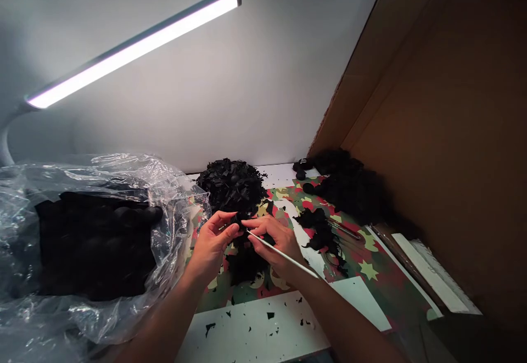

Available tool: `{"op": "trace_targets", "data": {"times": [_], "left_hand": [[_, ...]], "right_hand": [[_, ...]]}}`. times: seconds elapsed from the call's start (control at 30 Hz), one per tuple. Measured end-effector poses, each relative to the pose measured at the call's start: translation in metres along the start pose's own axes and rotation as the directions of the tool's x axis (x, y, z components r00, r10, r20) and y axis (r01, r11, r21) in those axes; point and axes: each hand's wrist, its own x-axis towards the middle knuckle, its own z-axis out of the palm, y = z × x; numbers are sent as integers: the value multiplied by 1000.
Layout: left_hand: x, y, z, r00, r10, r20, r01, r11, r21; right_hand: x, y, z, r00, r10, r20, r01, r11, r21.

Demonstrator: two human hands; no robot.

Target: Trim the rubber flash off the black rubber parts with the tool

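Observation:
My left hand (216, 239) is closed, pinching a small black ridged piece (236, 219) between thumb and fingers. In my right hand (276, 242) is a thin white rod (284, 254), its shaft running back under the palm toward the wrist. The rod's front end meets the black piece, where the fingertips hide its tip. Fingers of my right hand also touch the piece's right side. Just below both hands lies a dark clump of black scraps (247, 267), partly covered by them.
A heap of black scraps (231, 183) stands behind my hands. On the left, a clear plastic bag (173, 209) holds black pieces. To the right lie black fluffy material (354, 190) and a red-handled tool (348, 229). A cardboard wall (444, 132) bounds the right; a lit lamp (135, 50) hangs above.

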Motion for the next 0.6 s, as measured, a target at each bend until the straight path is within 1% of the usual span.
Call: {"op": "trace_targets", "data": {"times": [0.07,0.13,0.23,0.3,0.37,0.4,0.43,0.5,0.53,0.6], "left_hand": [[1,-1,-1,1000,8,-3,-8,1000,21],[1,-2,-1,1000,16,-5,-16,999,45],[-1,-3,1,1000,18,16,-20,995,99],[-4,-3,2,999,8,50,-14,991,135],[-7,0,3,995,-1,101,-14,988,151],[-8,1,4,991,-5,132,-14,989,145],[-9,3,4,987,-10,160,-10,992,126],[-10,6,6,981,-18,194,7,998,56],[-10,7,7,980,-24,198,21,1000,19],[-8,7,8,982,-33,184,41,998,-39]], "right_hand": [[0,-2,1,1000,4,26,-3,1000,-31],[0,-3,4,999,-29,34,32,994,-100],[1,0,9,996,-91,-12,85,959,-270],[4,8,7,994,-62,-86,25,928,-371],[9,20,-2,982,27,-185,-105,899,-425],[11,27,-8,971,77,-227,-171,886,-432],[14,34,-15,961,141,-239,-233,878,-418],[16,44,-25,935,265,-238,-333,887,-321],[17,46,-28,928,296,-226,-352,897,-269],[17,46,-27,937,283,-204,-322,928,-187]]}}
